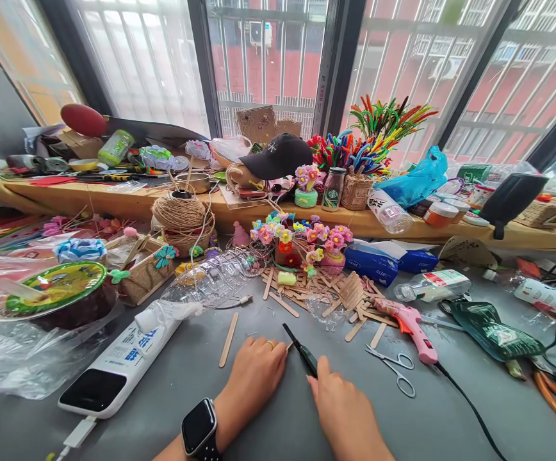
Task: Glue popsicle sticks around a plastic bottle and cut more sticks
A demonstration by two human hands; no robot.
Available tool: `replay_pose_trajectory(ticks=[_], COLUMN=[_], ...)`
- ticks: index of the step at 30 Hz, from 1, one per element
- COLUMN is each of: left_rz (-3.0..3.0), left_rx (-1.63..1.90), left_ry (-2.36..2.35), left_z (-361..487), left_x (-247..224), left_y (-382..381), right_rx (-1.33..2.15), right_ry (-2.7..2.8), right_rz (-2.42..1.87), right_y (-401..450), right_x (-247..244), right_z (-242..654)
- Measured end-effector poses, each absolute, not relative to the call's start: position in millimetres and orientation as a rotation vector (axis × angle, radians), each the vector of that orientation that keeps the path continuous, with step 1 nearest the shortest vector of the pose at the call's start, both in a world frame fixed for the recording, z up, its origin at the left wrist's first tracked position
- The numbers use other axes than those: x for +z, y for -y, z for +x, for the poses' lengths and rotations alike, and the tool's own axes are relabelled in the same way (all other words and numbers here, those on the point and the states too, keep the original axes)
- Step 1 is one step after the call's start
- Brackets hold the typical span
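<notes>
My left hand point(257, 366), with a ring and a black watch on the wrist, rests on the grey tabletop point(268, 429). Its fingers are curled down round a thin wooden stick point(289, 346), of which only a short end shows. My right hand point(340, 400) is closed on the dark handle of a cutter knife point(302, 351). The knife's blade points up and left, just right of my left hand and apart from it. One loose craft stick point(228, 339) lies left of my left hand.
Small scissors point(395, 368) and a pink glue gun point(410, 326) with its cord lie at the right. Behind the hands are piled craft sticks point(282, 303) and a plastic bottle point(211, 275). A white phone-like device point(119, 365) lies at the left.
</notes>
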State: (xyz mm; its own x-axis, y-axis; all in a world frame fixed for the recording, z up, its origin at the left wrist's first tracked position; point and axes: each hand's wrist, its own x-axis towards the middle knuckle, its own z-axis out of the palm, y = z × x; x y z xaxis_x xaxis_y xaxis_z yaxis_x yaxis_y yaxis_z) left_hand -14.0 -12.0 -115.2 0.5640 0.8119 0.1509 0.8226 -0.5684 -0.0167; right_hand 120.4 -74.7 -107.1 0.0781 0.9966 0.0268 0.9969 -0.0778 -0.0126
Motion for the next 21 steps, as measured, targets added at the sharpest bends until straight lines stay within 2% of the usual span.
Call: replay_pose_trajectory(ticks=[21], left_rz=[-2.751], left_rx=[-0.118], left_ry=[1.336], left_z=[-14.3], left_x=[-113.7], left_y=[13.0], right_rx=[-0.09], right_ry=[2.204], right_rz=[-2.294], right_y=[80.1], right_x=[-103.6], right_z=[125.1])
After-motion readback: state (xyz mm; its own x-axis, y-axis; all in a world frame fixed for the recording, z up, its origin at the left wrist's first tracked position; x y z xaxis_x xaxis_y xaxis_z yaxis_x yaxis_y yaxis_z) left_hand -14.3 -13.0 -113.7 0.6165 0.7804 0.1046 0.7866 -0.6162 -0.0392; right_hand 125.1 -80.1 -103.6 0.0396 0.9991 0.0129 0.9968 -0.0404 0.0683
